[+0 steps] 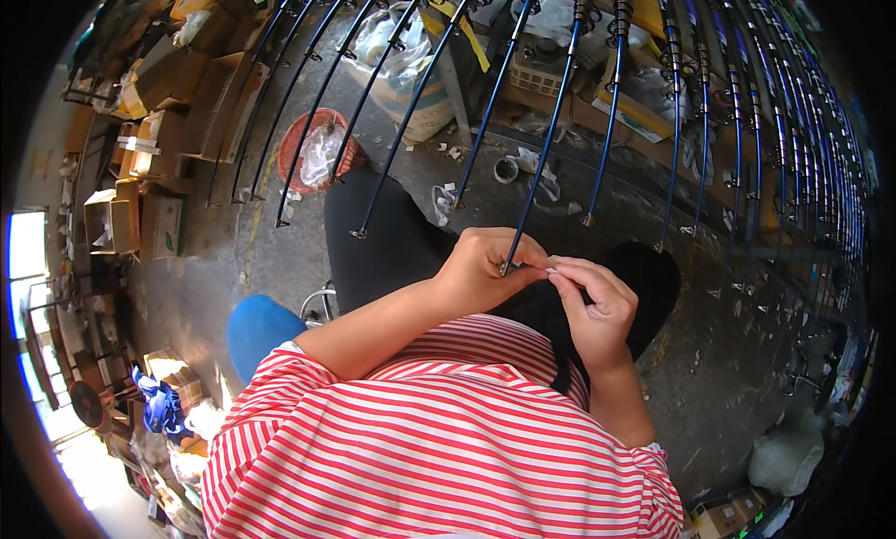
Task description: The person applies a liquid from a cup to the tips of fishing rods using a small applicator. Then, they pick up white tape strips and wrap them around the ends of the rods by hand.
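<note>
The left hand [476, 264] and right hand [602, 306] meet at the fingertips, pinched narrow on a small white piece [552, 270]; a slender dark-blue fishing rod [544, 147] extends ahead, long axis forward and slightly right, tip at the nearer left hand; similar rods [603, 142] flank it.

Thin blue cylindrical fishing rods [544, 156] run in a row over the grey concrete floor [280, 250], from left to right. One rod's tip lies at the left grip [481, 266]; the right grip [597, 306] is just to its right. On the floor, farther ahead on the left, stands a round red plastic basket [287, 156], with crumpled white plastic [322, 154] in it. Beyond it, to the right, is a pale woven sack [427, 112]. Brown cardboard boxes [224, 100] line the floor's left edge.
</note>
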A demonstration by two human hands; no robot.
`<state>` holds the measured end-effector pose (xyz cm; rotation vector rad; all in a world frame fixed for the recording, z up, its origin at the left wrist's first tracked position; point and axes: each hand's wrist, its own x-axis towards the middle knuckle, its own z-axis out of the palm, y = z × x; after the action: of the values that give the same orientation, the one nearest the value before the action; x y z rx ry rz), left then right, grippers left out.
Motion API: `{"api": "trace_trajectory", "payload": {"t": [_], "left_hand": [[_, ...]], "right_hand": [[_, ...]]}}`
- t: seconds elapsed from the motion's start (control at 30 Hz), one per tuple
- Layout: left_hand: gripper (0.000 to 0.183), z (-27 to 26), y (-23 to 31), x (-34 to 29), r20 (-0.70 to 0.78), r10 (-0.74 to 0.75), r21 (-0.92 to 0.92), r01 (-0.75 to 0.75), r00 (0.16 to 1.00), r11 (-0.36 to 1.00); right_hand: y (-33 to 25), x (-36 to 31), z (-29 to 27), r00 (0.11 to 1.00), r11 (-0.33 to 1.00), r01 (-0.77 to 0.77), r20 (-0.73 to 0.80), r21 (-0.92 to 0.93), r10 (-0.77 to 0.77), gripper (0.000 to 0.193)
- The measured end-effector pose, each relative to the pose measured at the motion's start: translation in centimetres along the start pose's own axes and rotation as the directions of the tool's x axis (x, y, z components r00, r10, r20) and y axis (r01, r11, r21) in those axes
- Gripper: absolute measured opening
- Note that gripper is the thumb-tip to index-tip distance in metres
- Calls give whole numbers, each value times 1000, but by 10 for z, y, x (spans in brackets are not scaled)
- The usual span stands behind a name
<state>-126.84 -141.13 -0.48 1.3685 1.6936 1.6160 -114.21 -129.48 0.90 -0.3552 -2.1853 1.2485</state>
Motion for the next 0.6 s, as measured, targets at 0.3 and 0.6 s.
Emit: {"api": "trace_trajectory", "payload": {"t": [0.3, 0.6], "left_hand": [[8, 7, -2, 2, -43, -87, -221, 75, 995, 972], [7, 7, -4, 4, 12, -131, -163, 131, 991, 978]], "right_hand": [[3, 0, -2, 1000, 1000, 27, -1, -14, -27, 13], [3, 2, -5, 998, 1000, -9, 55, -21, 10, 10]]}}
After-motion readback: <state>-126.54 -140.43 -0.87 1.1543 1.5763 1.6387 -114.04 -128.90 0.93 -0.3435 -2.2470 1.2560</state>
